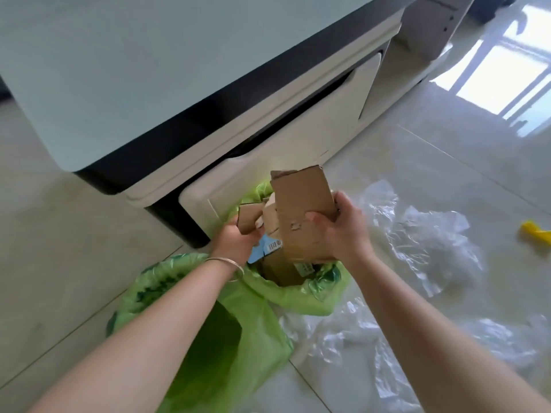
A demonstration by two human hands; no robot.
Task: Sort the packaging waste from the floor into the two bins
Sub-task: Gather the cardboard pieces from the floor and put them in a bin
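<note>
A brown cardboard box [301, 210], crumpled and taped, is held upright over the far bin with a green liner [310, 296]. My right hand [340, 231] grips its right side. My left hand [238, 239] grips a torn cardboard flap [249, 217] at its left. Inside that bin lie more cardboard and a blue label with a barcode [264, 248]. A second bin with a green liner [167, 281] stands nearer, under my left forearm. Clear plastic wrap [426, 242] lies on the floor to the right, with more clear plastic [357, 347] near my right forearm.
A white cabinet with a dark edge [268, 108] stands right behind the bins. A yellow object [535, 232] lies at the right edge of the tiled floor [59, 263]. Sunlight glares on the tiles at the top right.
</note>
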